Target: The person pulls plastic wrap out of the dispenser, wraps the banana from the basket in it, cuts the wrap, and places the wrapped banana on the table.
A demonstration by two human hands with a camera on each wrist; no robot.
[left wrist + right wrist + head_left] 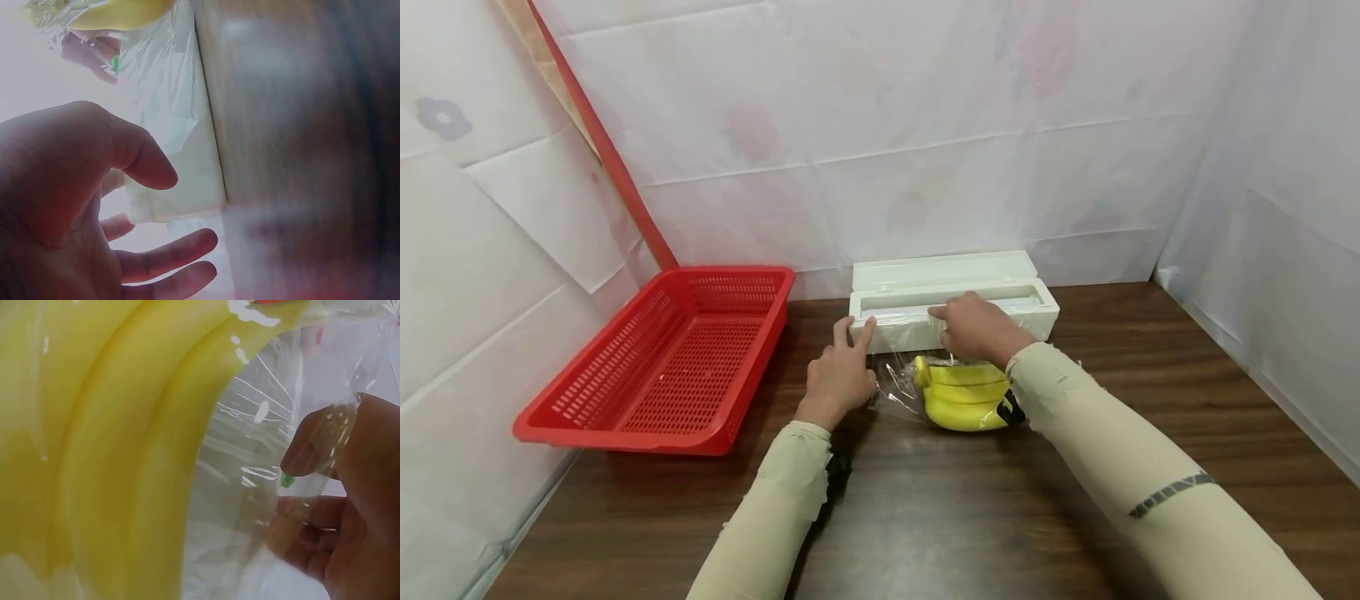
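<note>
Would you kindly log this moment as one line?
White film dispenser: lid open | left hand: at left end | right hand: at front edge | bananas: in front, clear film over them

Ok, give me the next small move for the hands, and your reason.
Probably slide the right hand along the front edge of the white box to sever the clear film: it runs from the box over the bananas and looks uncut, a small green piece, perhaps a cutter, sits by the right thumb, and the left hand is spread at the box's left end.
</note>
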